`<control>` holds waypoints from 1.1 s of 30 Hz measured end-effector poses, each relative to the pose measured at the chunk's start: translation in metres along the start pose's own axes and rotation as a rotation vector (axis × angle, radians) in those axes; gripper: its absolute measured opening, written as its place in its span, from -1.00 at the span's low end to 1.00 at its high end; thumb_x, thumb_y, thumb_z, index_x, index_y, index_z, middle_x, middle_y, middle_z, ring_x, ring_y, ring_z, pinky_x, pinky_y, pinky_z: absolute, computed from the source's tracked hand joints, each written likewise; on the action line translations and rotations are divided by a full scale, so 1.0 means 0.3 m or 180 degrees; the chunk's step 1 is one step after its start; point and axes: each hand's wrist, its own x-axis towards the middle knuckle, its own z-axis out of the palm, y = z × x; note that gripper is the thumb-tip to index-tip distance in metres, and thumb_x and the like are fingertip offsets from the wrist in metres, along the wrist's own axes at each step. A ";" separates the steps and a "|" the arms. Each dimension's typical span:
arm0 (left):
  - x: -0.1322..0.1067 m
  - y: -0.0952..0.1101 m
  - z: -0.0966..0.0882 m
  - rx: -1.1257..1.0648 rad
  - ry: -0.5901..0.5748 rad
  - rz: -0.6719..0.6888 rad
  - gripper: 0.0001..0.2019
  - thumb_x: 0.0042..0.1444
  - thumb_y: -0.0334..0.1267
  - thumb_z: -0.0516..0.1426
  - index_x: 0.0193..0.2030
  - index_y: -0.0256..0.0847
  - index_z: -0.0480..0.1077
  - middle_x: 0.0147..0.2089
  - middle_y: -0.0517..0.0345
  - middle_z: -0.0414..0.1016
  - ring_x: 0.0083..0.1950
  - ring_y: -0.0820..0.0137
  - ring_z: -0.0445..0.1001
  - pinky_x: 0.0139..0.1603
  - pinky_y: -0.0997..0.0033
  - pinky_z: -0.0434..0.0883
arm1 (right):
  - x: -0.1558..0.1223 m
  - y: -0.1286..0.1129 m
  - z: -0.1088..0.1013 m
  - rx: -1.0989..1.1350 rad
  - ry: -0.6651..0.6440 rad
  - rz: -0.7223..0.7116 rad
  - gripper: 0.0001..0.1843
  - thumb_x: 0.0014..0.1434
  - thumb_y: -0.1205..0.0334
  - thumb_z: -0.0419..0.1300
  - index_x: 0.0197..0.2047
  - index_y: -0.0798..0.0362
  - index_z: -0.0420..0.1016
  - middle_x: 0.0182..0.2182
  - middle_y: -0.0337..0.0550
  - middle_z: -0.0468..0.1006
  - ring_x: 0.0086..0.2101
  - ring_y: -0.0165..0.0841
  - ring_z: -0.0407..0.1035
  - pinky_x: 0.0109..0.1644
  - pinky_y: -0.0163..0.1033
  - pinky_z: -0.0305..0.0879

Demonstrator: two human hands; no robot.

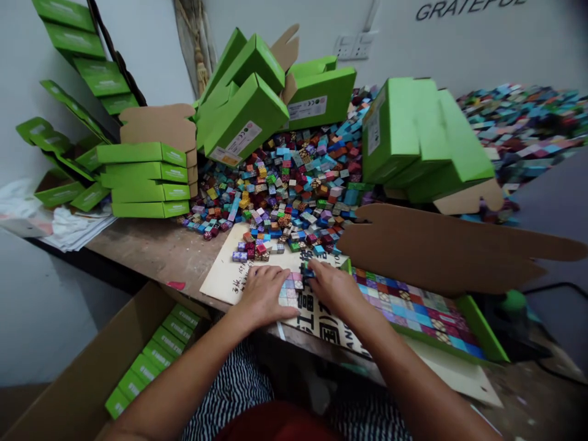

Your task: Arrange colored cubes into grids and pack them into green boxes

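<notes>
White wall (275,37) with an electrical socket plate (353,46) and dark lettering (471,8), above a scuffed wooden workbench (151,257)

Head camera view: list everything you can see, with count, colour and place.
small cubes: hundreds, multicoloured, heaped on the workbench
green boxes: many, stacked and leaning behind the heap
cube tray: one, green, right of the hands, filled with cubes
printed sheet: one, cream with black characters, under the hands
open carton: one, brown, lower left, holding green boxes
left hand: one, resting on cubes on the sheet
right hand: one, fingertips at a dark cube
</notes>
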 end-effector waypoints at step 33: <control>-0.011 0.012 0.008 -0.0071 0.0133 -0.0069 -0.30 -0.06 0.08 0.22 0.20 -0.13 0.20 0.16 0.03 0.31 0.19 0.07 0.22 0.22 0.03 0.09 | -0.133 0.023 0.075 0.0346 0.0612 -0.1103 -0.95 0.17 0.25 0.18 -0.30 0.00 0.46 -0.40 -0.15 0.48 -0.38 -0.29 0.38 -0.34 -0.23 0.15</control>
